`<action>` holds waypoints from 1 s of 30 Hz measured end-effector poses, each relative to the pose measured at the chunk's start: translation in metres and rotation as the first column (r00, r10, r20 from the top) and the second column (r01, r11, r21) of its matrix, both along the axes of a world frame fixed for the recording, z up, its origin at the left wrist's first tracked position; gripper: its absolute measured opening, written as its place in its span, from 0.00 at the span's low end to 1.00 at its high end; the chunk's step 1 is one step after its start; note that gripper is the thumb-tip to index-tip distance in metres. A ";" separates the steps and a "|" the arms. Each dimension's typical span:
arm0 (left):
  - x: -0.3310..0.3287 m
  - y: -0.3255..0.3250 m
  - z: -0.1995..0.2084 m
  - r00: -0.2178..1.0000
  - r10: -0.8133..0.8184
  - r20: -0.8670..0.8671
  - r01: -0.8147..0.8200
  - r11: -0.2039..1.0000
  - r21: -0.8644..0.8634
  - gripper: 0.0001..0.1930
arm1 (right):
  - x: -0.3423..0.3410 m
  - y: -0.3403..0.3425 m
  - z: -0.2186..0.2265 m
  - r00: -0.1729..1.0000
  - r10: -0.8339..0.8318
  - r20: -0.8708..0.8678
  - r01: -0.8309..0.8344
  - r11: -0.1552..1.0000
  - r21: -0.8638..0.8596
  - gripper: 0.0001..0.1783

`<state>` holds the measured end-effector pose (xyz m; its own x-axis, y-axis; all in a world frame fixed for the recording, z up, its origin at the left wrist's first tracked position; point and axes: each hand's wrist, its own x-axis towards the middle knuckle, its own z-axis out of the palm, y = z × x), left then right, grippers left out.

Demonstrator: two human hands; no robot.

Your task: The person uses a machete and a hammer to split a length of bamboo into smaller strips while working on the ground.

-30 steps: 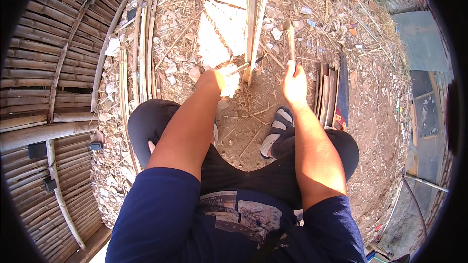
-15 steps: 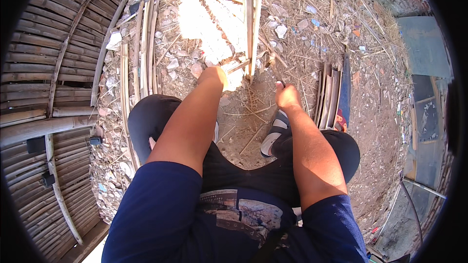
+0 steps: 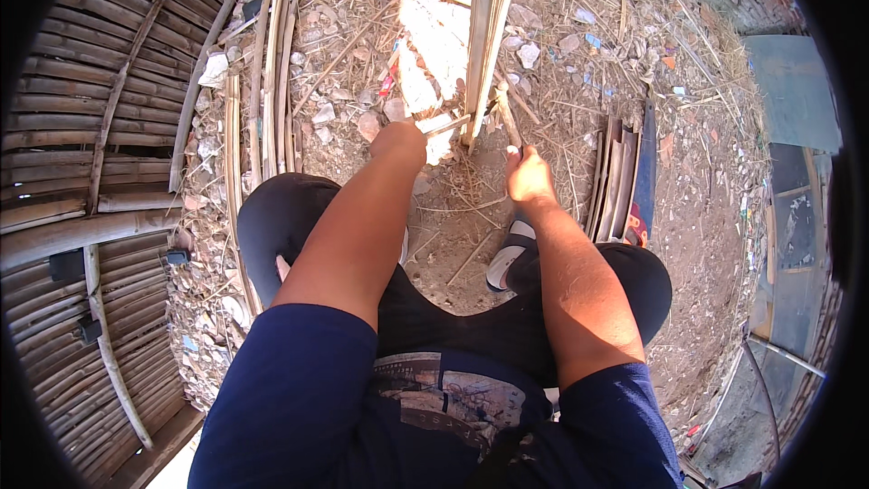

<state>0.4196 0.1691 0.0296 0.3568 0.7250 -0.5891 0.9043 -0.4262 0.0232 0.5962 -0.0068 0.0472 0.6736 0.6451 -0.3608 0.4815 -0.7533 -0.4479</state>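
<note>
My left hand (image 3: 399,137) is bent away from view, its fingers mostly hidden. A pale, narrow strip (image 3: 447,124) runs from it to the foot of a split bamboo pole (image 3: 484,41), which stands nearly upright in front of me. To the right of the pole, my right hand (image 3: 529,176) is closed around a wooden stick (image 3: 509,118). The stick's far end points up beside the pole; whether it touches the bamboo I cannot tell. Dry straw fibres lie on the ground around the pole's foot.
Long bamboo strips (image 3: 271,81) lie at the left, beside a slatted bamboo wall (image 3: 63,118). More split bamboo (image 3: 612,177) lies right of my knee, along a blue-edged tool (image 3: 644,172). Stones and litter cover the ground. Grey panels (image 3: 790,91) stand far right.
The bamboo pole has shifted right and leans more to the right. My right hand and its stick have moved slightly up and left. My left hand has moved little.
</note>
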 end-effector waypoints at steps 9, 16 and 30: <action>-0.003 -0.009 0.032 0.985 0.154 0.083 -0.151 0.988 -0.034 0.17 | -0.008 0.019 0.064 0.969 -0.247 -0.008 0.206 0.790 0.578 0.21; 0.002 -0.005 0.028 0.998 0.046 0.032 -0.044 0.998 -0.040 0.17 | -0.005 -0.005 -0.010 0.998 -0.032 -0.047 0.034 0.998 0.051 0.26; -0.005 -0.006 0.019 0.988 0.104 0.113 -0.094 0.992 -0.087 0.14 | -0.018 -0.003 0.018 0.995 -0.087 0.043 0.083 0.994 0.074 0.18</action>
